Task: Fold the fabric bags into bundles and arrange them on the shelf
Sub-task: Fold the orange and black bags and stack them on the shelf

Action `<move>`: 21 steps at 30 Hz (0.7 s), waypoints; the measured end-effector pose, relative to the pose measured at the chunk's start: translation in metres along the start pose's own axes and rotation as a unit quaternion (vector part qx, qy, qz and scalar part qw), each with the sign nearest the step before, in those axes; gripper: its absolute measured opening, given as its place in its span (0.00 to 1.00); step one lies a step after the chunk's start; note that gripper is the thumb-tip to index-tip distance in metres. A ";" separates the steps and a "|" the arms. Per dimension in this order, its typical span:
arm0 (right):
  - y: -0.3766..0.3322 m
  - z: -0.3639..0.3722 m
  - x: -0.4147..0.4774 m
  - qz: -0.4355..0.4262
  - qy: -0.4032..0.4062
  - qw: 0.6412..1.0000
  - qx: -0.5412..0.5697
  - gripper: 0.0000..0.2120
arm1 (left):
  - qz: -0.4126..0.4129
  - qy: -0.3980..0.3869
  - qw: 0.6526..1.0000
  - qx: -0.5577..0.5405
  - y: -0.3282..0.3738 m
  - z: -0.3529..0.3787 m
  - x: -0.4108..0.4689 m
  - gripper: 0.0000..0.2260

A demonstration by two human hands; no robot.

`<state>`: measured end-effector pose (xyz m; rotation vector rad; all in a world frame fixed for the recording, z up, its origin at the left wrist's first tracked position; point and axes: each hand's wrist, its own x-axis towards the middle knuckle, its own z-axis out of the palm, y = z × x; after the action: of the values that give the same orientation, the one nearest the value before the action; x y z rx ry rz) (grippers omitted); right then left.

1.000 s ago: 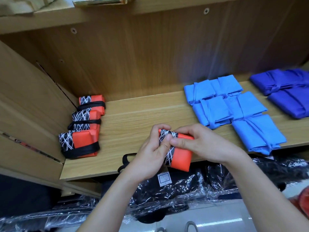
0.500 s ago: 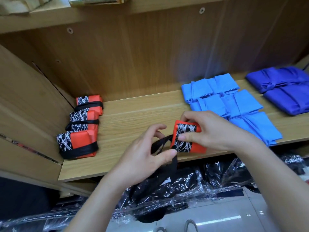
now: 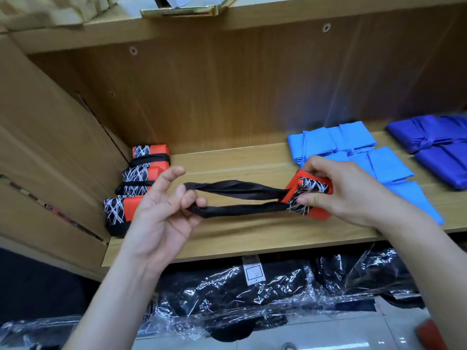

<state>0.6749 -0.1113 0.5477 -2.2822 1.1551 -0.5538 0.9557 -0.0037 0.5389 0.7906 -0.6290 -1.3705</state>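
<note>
- The right grip (image 3: pixel 346 195), a bare hand, is curled round the orange bundle (image 3: pixel 319 213). The thumb presses its near side and the fingers fold over its top and far edge.
- The orange bundle is a folded fabric bag with a black panel of white scribbled lines. It is held just above the front part of the wooden shelf (image 3: pixel 227 236), right of centre.
- The black handles (image 3: pixel 235 189) run out of the bundle's left end as two twisted strands, stretched nearly level towards the left.
- The left grip (image 3: pixel 161 213) has its curled middle fingers hooked through the loop at the far end of the handles. Its index finger sticks up, and its palm is turned up and open to the camera.
- The two grips are well apart, with the handles taut between them.
- Three finished orange bundles (image 3: pixel 139 180) lie in a row against the shelf's left wall, each bound by a black band. The nearest one is partly hidden behind the left grip.
- Light blue bundles (image 3: pixel 353 141) lie on the shelf behind and to the right of the right grip.
- Dark blue bundles (image 3: pixel 434 147) lie further right, near the frame edge.
- Below the shelf lie black goods in clear plastic (image 3: pixel 252 294), with a white label at the top.
</note>
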 end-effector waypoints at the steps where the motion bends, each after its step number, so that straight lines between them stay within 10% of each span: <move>1: -0.001 0.002 0.000 0.000 -0.007 1.000 0.000 0.13 | 0.009 0.007 0.999 -0.031 0.002 0.006 -0.001 0.19; 5: -0.006 0.008 0.001 0.004 -0.021 1.000 -0.007 0.13 | 0.025 0.066 0.995 -0.074 0.007 0.030 -0.005 0.08; 8: -0.008 0.004 0.001 0.020 -0.027 0.999 -0.011 0.14 | -0.002 0.089 0.978 0.189 0.011 0.017 -0.002 0.10; 12: -0.014 -0.004 0.002 0.031 -0.049 0.998 -0.022 0.13 | 0.123 0.076 0.756 0.638 0.002 0.002 -0.006 0.09; 17: -0.026 -0.005 0.005 -0.007 -0.065 0.997 -0.040 0.14 | 0.335 -0.139 0.480 0.798 -0.023 0.037 -0.020 0.25; 21: -0.029 -0.009 0.005 -0.019 -0.069 0.997 -0.026 0.14 | 0.241 -0.185 0.391 0.868 -0.050 0.041 -0.007 0.34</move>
<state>0.6905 -0.1034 0.5732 -2.3513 1.0731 -0.3778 0.8926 -0.0026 0.5242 1.6142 -2.5622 0.3005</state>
